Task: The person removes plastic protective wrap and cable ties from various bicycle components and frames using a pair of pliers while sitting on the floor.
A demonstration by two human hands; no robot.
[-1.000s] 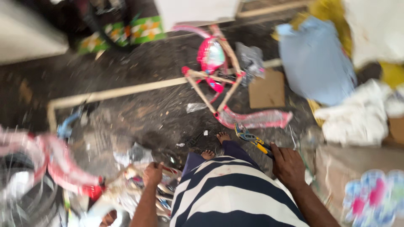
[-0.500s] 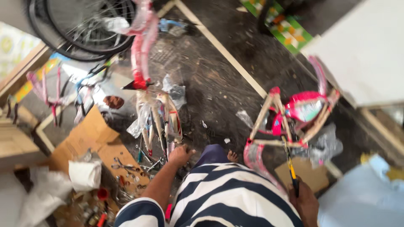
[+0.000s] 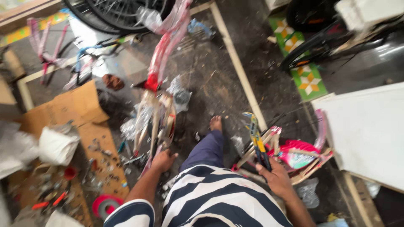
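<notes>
Two hands, two bicycle frames

Left hand (image 3: pixel 163 160) grasps the plastic-wrapped cream frame (image 3: pixel 153 122) on the floor; right hand (image 3: pixel 275 176) is clenched on one blue-yellow pliers (image 3: pixel 256 139) (pink frame (image 3: pixel 294 153) just beside).

Cream and red metal bicycle frame (image 3: pixel 156 113), centre: painted, sheathed in clear crinkled plastic wrap. Blue-and-yellow-handled pliers (image 3: pixel 257 141), right of centre: glossy plastic grips. Pink bicycle frame (image 3: pixel 301 153), lower right: glossy paint. Brown cardboard sheet (image 3: pixel 80 122), left: matt, creased. Dark concrete floor (image 3: pixel 219 80), centre: rough, dusty.
</notes>
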